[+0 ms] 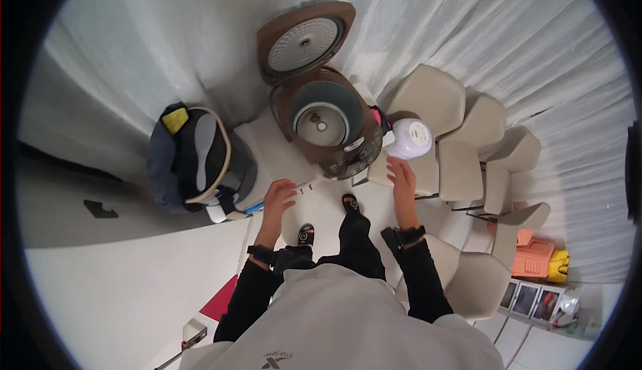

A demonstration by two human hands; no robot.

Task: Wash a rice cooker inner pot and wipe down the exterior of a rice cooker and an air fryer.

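Note:
Before me stands a brown rice cooker (326,119) with its hinged lid (306,44) raised. Inside, a round heating plate (331,128) with a button at its centre bears a brown stain. My left hand (277,202) hovers in front of the cooker on the left, near the edge of the white table (276,146). It holds nothing, with the fingers apart and slightly bent. To the right of the cooker's front panel is my right hand (403,184), also bare, fingers extended, below a small lilac rice cooker (411,138). Neither hand appears to touch the brown cooker.
Left of the cooker, a dark container (243,156) with a tan rim carries a grey rice paddle (203,144) and a yellow item (175,120). Several beige chairs (460,172) line the right side. Pale curtains (210,29) hang behind. Farther right is an orange plastic item (534,259).

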